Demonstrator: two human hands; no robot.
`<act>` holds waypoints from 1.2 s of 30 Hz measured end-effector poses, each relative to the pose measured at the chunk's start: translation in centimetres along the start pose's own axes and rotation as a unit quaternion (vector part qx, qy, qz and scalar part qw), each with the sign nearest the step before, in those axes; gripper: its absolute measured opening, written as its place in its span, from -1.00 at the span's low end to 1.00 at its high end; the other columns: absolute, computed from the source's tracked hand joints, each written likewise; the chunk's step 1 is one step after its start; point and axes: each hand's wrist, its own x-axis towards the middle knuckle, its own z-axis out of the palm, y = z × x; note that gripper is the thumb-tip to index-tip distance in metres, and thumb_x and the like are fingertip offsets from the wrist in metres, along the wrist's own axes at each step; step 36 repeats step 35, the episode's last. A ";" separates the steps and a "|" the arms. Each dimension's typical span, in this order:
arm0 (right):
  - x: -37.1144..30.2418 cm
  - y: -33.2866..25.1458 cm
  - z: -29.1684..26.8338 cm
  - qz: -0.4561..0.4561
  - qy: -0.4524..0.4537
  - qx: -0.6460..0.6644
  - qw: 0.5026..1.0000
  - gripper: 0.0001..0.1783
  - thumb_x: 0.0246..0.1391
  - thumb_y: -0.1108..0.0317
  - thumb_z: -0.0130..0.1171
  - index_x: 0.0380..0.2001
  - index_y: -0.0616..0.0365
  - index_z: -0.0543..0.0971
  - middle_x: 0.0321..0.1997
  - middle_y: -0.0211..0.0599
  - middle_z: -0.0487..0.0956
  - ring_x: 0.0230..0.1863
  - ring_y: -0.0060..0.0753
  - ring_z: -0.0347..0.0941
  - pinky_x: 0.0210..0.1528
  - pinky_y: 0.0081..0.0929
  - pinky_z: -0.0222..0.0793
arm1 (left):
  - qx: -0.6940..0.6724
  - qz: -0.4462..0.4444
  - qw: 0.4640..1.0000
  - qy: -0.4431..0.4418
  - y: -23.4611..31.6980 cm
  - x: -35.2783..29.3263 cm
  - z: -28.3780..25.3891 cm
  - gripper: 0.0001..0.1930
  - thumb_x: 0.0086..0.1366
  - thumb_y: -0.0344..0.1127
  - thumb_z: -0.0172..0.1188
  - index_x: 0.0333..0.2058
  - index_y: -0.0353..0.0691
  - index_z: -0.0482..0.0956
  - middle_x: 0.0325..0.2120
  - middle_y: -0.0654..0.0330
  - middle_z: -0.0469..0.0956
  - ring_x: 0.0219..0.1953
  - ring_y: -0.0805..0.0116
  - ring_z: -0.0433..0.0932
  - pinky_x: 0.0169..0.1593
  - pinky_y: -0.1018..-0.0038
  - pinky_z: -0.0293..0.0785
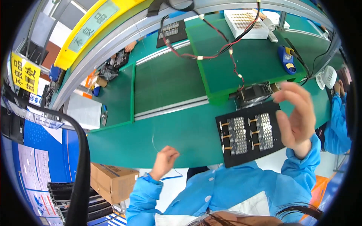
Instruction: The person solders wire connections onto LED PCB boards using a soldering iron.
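My left hand (166, 161) is over the near edge of the green bench, its thumb and fingers pinched on a thin pale wire (154, 142). One end curls up to the left of the hand; a short tip sticks out to the right. My right hand (299, 118) is raised at the right edge of a black mat (233, 160), fingers curved and apart, with nothing seen in it. On the mat lie two columns of small circuit boards (238, 135) with orange-brown tabs. Just beyond the mat stands a black cooling fan (254, 93), close to my right hand.
Red and black cables (215, 56) hang over the bench. Further back are a white tray (247, 28) of small round parts, a blue stand (287, 60) and a conveyor strip (169, 79). A white fan (327, 77) stands right. Co-workers' hands (131, 46) show across the bench and at far right.
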 end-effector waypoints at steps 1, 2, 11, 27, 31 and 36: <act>0.5 -0.9 0.6 0.022 -0.053 -0.009 0.998 -0.64 -0.14 0.68 0.17 -0.17 0.44 0.49 -0.12 0.11 0.52 -0.34 -0.27 0.51 -0.30 -0.50 0.47 | -0.003 0.014 1.000 -0.010 -0.3 -1.0 -2.0 -0.91 0.11 -0.49 0.25 -0.36 -0.30 0.61 -0.32 0.02 0.55 -0.27 0.06 0.56 -0.21 0.33 0.49; 0.3 -1.7 1.8 0.068 -0.078 0.036 0.994 -0.67 -0.14 0.68 0.18 -0.20 0.40 0.51 -0.13 0.04 0.54 -0.38 -0.33 0.51 -0.31 -0.52 0.46 | -0.004 0.023 0.999 -0.022 -1.0 -2.6 -4.1 -0.87 0.11 -0.47 0.26 -0.32 -0.28 0.61 -0.28 0.02 0.54 -0.22 0.05 0.55 -0.15 0.33 0.48; -9.2 -8.1 15.4 0.377 -0.320 0.298 0.817 -0.74 -0.01 0.50 0.24 -0.18 0.25 0.57 -0.27 -0.18 0.61 -0.37 -0.41 0.58 -0.35 -0.53 0.49 | -0.049 -0.179 0.980 0.067 -11.5 -7.3 -21.4 -0.70 0.20 -0.29 0.27 -0.08 -0.19 0.56 -0.09 0.16 0.51 -0.08 0.26 0.51 -0.05 0.41 0.46; -8.2 -6.9 43.6 0.147 -0.488 0.333 0.793 -0.69 -0.01 0.34 0.19 -0.14 0.14 0.57 -0.14 -0.16 0.58 -0.13 -0.08 0.51 -0.02 -0.21 0.43 | -0.540 -0.356 0.567 0.510 -36.3 -2.7 -26.6 -0.53 0.34 -0.33 0.04 0.17 -0.33 0.18 0.07 -0.17 0.29 0.02 -0.03 0.42 -0.01 0.11 0.52; -6.1 -7.7 51.6 0.048 -0.492 0.325 0.806 -0.60 0.01 0.35 0.18 -0.03 0.15 0.50 0.05 -0.13 0.48 0.13 -0.05 0.33 0.18 -0.20 0.29 | -0.562 -0.332 0.539 0.533 -40.5 -1.1 -26.7 -0.44 0.36 -0.31 0.01 0.26 -0.31 0.06 0.15 -0.19 0.19 0.11 -0.05 0.33 0.09 0.06 0.43; -5.2 -7.6 58.9 0.001 -0.454 0.311 0.835 -0.53 0.00 0.33 0.19 0.03 0.11 0.46 0.18 -0.08 0.37 0.20 -0.07 0.26 0.21 -0.18 0.26 | -0.563 -0.301 0.511 0.575 -43.3 0.1 -27.8 -0.29 0.34 -0.25 0.05 0.34 -0.22 -0.13 0.22 -0.20 0.07 0.23 -0.07 0.20 0.20 0.01 0.30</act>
